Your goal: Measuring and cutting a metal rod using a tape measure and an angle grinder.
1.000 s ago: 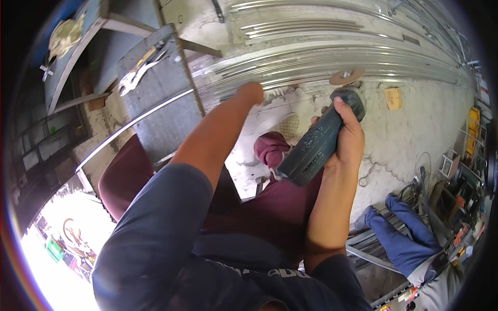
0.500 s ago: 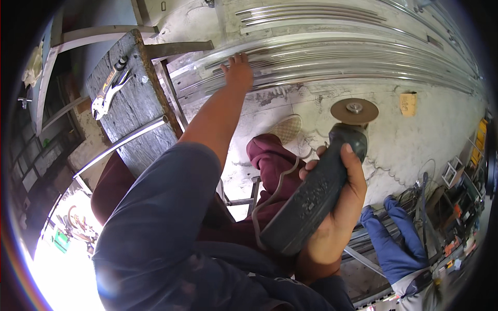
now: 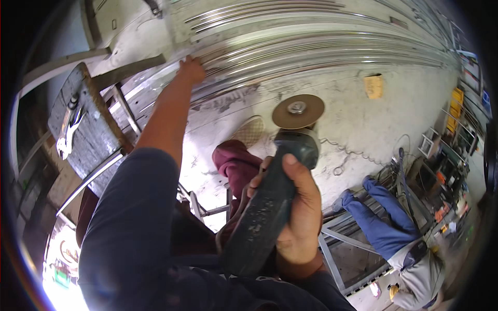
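Note:
An angle grinder [image 3: 259, 207] with a dark body and a brown disc [image 3: 298, 111] is in my right hand [image 3: 302, 220]. My right fingers wrap around its body, the thumb lies along the top, and the disc points away from me. Stretched far ahead to the left, my left hand [image 3: 192, 71] is at the ends of long shiny metal tubes [image 3: 290, 46] on the floor. Its fingers look curled onto a tube; their tips are mostly hidden. The grinder's cord runs down beside my maroon trouser leg [image 3: 236, 163].
Left stands a worn wooden bench [image 3: 93, 129] bearing locking pliers [image 3: 67, 137] and a metal tube [image 3: 93, 179]. A yellow piece [image 3: 373, 86] lies on the floor. Lower right, a co-worker in blue trousers [image 3: 384, 217] is near a metal frame [image 3: 350, 238] and cluttered tools.
The view has shifted, so the bench, grinder and floor things sit further left. My left fingers, spread over the tubes before, now look curled. The right hand keeps hold of the angle grinder.

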Demonstrator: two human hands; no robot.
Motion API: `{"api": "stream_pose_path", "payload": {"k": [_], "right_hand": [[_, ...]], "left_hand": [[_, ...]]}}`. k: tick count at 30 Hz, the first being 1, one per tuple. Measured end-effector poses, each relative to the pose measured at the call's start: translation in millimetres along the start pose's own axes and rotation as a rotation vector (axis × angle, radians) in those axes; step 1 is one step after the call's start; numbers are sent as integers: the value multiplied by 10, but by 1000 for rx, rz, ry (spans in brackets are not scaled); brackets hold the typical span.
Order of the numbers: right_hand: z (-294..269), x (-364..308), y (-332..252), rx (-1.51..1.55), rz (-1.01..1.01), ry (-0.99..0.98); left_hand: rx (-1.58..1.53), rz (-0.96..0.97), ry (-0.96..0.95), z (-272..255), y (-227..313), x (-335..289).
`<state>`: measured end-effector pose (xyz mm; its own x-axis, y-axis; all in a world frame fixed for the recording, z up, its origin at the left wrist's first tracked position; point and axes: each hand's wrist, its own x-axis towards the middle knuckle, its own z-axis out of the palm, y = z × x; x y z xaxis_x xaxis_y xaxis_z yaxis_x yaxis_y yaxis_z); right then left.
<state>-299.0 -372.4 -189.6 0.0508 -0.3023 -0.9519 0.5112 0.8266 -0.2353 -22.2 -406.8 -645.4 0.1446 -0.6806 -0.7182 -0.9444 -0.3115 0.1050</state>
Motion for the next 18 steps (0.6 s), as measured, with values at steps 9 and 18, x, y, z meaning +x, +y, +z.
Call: {"api": "stream_pose_path", "payload": {"k": [9, 18], "right_hand": [[-108, 47, -43, -83, -73, 3], [-61, 199, 20, 8, -61, -237]], "left_hand": [[-105, -25, -12, 81, 571, -473], [-314, 75, -18, -425, 508, -416]]}}
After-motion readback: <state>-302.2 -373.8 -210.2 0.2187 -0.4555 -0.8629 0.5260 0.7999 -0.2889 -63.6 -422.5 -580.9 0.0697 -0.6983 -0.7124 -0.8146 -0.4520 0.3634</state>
